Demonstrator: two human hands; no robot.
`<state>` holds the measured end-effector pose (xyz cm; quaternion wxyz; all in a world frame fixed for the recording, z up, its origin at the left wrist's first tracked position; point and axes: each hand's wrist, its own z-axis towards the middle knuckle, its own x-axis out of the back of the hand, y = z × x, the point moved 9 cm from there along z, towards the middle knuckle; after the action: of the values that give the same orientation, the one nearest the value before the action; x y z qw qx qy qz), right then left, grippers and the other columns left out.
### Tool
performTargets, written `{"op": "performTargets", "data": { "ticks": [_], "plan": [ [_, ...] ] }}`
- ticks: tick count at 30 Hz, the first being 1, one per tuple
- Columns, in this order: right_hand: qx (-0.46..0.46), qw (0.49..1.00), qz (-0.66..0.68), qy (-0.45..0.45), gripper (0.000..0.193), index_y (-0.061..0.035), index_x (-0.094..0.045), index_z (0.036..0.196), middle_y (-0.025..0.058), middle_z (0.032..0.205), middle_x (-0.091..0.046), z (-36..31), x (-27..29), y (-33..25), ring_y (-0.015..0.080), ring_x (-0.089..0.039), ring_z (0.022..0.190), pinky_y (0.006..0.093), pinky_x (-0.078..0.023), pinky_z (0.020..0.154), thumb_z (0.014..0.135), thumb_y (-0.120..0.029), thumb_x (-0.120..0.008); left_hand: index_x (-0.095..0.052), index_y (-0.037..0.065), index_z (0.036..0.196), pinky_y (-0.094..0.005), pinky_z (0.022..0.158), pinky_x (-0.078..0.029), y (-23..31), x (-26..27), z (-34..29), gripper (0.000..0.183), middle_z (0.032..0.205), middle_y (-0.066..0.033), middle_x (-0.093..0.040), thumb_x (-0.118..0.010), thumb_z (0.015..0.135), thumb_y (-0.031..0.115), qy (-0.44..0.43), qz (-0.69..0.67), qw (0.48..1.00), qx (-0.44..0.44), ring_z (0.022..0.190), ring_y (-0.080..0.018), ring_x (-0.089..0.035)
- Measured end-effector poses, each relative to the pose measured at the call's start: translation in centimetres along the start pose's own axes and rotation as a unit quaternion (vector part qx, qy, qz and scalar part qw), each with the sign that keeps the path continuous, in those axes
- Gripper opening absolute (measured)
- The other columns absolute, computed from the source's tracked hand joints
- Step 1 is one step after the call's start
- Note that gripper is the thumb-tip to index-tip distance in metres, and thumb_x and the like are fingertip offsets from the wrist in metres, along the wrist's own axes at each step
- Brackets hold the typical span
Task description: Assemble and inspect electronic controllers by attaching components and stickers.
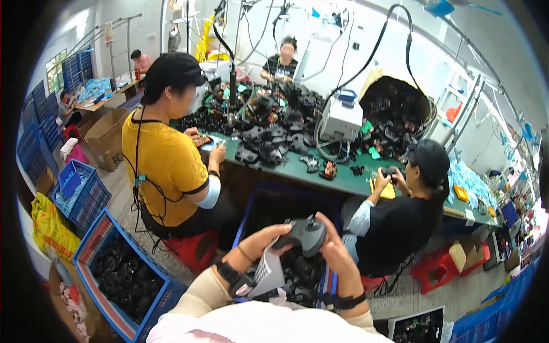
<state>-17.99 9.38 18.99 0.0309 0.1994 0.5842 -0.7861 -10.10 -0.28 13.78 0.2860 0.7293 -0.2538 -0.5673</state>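
Behind the grip of the left hand (pixel 262 242), a thin dark band (pixel 243 251) circles the wrist — then a broader black strap (pixel 227 272), and beyond it a beige sleeve (pixel 201 292). Behind the right hand (pixel 338 260) sits a black wristband (pixel 350 301) — nearest the body, a pinkish-white garment (pixel 257 330).

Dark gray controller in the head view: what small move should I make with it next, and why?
I'd probably tilt the controller gently to show its underside: the left hand grips one end, the right hand is at the other, and that side is hidden here. Keeping it above the blue crate seems sensible, since dark parts lie below.
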Motion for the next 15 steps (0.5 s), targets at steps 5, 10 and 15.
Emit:
{"op": "performTargets", "data": {
  "ticks": [5,10,15],
  "plan": [
    [0.174,0.955,-0.233,0.049,0.107,-0.0104,-0.015,0.144,0.0145,0.141,-0.033,1.9,-1.5,-6.9,0.0231,-0.044,0.121,0.0357,-0.035,0.102,0.060,-0.004,-0.082,-0.054,-0.001,0.113,-0.0240,0.076,-0.051,3.3,-7.3,2.6,0.038,0.106,-0.0091,-0.059,-0.058,0.089,0.027,-0.302,0.130,0.944,-0.019,0.088,-0.0093,-0.058],
    [0.363,0.890,-0.261,0.092,0.110,-0.0118,-0.013,0.142,0.0181,0.127,-0.044,-0.3,-2.5,-11.3,0.0209,-0.054,0.105,0.0321,-0.047,0.089,0.058,-0.003,-0.084,-0.043,0.000,0.125,-0.0207,0.069,-0.049,6.6,-11.2,2.4,0.054,0.103,-0.0058,-0.057,-0.064,0.087,0.031,-0.149,0.228,0.941,-0.202,0.084,-0.0066,-0.058],
    [0.376,0.836,-0.354,0.188,0.108,-0.0117,-0.013,0.142,0.0187,0.123,-0.044,-4.2,-1.3,-13.7,0.0244,-0.050,0.110,0.0354,-0.044,0.093,0.059,-0.002,-0.082,-0.057,0.006,0.113,-0.0164,0.042,-0.034,8.7,-14.3,-3.2,0.050,0.089,-0.0035,-0.059,-0.079,0.069,0.016,-0.030,0.437,0.766,-0.471,0.050,0.0003,-0.040]
  ]
}}
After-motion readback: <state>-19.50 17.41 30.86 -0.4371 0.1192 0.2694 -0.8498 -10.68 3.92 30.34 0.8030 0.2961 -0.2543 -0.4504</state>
